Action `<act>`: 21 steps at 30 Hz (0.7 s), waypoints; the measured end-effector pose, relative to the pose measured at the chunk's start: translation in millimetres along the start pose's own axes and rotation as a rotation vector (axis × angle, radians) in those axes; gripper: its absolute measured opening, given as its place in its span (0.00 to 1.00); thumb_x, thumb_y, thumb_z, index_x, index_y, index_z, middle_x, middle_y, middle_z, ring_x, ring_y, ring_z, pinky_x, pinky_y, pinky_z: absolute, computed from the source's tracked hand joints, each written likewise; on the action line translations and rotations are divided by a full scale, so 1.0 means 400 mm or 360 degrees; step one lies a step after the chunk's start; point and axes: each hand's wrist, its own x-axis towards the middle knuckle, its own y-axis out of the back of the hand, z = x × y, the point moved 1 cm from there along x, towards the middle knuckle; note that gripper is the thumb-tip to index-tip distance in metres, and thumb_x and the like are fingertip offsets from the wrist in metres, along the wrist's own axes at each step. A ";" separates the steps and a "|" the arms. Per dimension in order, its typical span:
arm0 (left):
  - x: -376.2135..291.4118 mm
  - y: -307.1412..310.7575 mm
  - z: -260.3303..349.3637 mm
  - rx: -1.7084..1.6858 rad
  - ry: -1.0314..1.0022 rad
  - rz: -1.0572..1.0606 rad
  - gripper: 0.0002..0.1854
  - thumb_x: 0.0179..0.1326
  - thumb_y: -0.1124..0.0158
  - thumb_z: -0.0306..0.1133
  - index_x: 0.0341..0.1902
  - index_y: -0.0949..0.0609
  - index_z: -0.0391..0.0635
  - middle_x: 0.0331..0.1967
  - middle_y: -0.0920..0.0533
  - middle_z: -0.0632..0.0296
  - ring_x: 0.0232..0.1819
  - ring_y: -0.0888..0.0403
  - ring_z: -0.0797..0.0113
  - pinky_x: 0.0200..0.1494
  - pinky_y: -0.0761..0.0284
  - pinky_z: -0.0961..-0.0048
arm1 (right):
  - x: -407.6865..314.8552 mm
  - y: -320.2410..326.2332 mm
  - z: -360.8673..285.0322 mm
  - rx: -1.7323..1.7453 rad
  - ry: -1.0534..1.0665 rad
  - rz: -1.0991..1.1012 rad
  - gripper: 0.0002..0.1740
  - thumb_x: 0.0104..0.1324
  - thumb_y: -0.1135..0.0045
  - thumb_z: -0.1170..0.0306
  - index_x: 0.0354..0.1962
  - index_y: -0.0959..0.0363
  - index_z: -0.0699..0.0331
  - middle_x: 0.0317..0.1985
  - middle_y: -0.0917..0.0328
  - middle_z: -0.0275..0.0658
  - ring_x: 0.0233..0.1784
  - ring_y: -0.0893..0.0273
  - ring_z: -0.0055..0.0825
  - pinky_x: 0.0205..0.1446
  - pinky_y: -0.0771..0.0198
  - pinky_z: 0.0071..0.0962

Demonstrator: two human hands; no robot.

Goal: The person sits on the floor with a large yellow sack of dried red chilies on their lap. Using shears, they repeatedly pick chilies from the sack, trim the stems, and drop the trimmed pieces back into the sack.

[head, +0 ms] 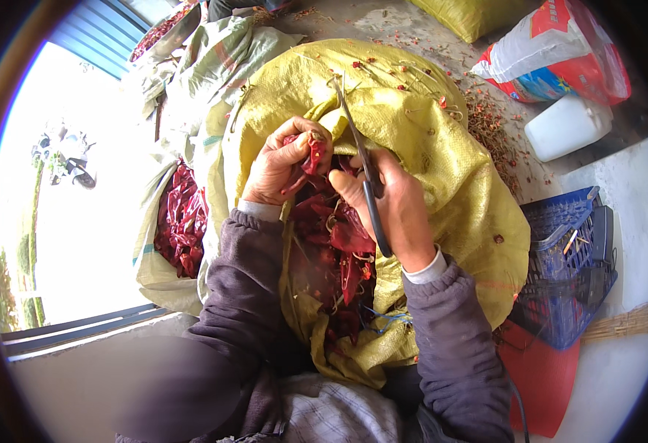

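Note:
My left hand (279,160) grips a dried red chili pepper (316,150) between thumb and fingers. In my right hand (396,205) is a pair of scissors (360,145) with dark handles, its blades pointing away from me. Whether the blades are parted is hard to tell. Both hands are above the mouth of a large yellow woven sack (451,166). Inside the sack lie many dried red chilies (351,235), several with pale stems. Part of the opening is hidden beneath my hands.
To the left, a pale woven sack (149,277) holds more red chilies (182,221). A blue plastic crate (557,221), a white plastic jug (568,127) and a red-and-white bag (562,55) stand to the right. Cut stems (493,133) litter the floor. At the upper left sits a basin (177,36) of chilies.

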 end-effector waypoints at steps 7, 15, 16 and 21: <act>-0.008 -0.069 -0.009 0.0539 0.0141 0.0102 0.14 0.75 0.37 0.30 0.57 0.16 0.35 0.49 0.13 0.59 0.50 0.16 0.72 0.57 0.21 0.73 | 0.017 -0.006 0.014 0.0142 0.0000 0.0116 0.21 0.66 0.27 0.55 0.40 0.21 0.66 0.25 0.21 0.40 0.27 0.24 0.31 0.35 0.27 0.33; -0.019 -0.097 0.011 0.0870 0.0381 0.0193 0.20 0.76 0.41 0.38 0.60 0.18 0.32 0.52 0.13 0.56 0.54 0.17 0.69 0.61 0.24 0.72 | 0.024 0.004 0.025 0.0022 -0.0022 0.0138 0.20 0.63 0.24 0.58 0.40 0.21 0.66 0.25 0.20 0.40 0.27 0.21 0.31 0.34 0.26 0.34; -0.018 -0.100 0.017 0.1006 0.0333 0.0146 0.25 0.74 0.40 0.42 0.62 0.19 0.32 0.53 0.14 0.54 0.55 0.18 0.67 0.64 0.26 0.71 | 0.025 0.004 0.025 -0.0045 -0.0008 0.0155 0.21 0.63 0.24 0.59 0.39 0.22 0.66 0.25 0.20 0.41 0.26 0.20 0.32 0.34 0.26 0.35; -0.015 -0.126 0.020 0.1013 0.0434 0.0176 0.24 0.67 0.32 0.36 0.63 0.18 0.36 0.49 0.14 0.60 0.52 0.20 0.72 0.59 0.25 0.74 | 0.030 0.002 0.032 -0.0308 0.0103 0.0186 0.20 0.61 0.24 0.62 0.39 0.24 0.66 0.25 0.18 0.45 0.29 0.16 0.43 0.34 0.24 0.40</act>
